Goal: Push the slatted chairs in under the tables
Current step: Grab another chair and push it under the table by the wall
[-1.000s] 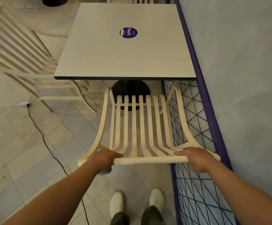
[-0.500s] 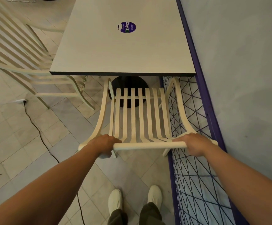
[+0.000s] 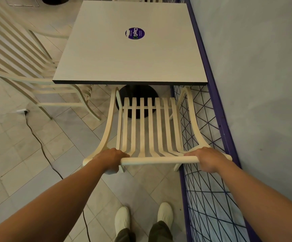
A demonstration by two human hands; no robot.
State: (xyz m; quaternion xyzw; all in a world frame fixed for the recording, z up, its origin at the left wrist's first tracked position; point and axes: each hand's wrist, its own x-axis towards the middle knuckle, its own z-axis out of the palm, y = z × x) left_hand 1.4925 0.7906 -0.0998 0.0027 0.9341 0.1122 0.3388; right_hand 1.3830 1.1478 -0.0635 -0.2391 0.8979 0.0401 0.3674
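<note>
Two hands on one rail. Fingers (image 3: 113,170) of the left hand (image 3: 109,158) wrap over and under the top rail (image 3: 159,160) near its left end. The right hand (image 3: 206,158) clasps the same rail near its right end, knuckles up. Both grips are closed round the rail, arms nearly straight.

Chair (image 3: 148,126): cream, slatted, its back toward the person. Its front end lies near the near edge of the table (image 3: 129,55), by the dark pedestal (image 3: 138,95). Most of the seat is out in the open, so not yet pushed in. Its right side runs close along the purple mesh fence (image 3: 211,198); cannot tell if they touch.

Handling, judged: stiff frame, probably light enough to slide. The rail is smooth and round, a sound place to hold, and a wide hold should stop it slewing. The slats look thin, so push on the rail, not on them. Legs may catch on tile joints or meet the pedestal.

Around: second chair (image 3: 19,67) at the table's left side, partly under the top. Black cable (image 3: 37,137) on the floor to the left, apart from the chair. White shoes (image 3: 165,213) behind the chair.
</note>
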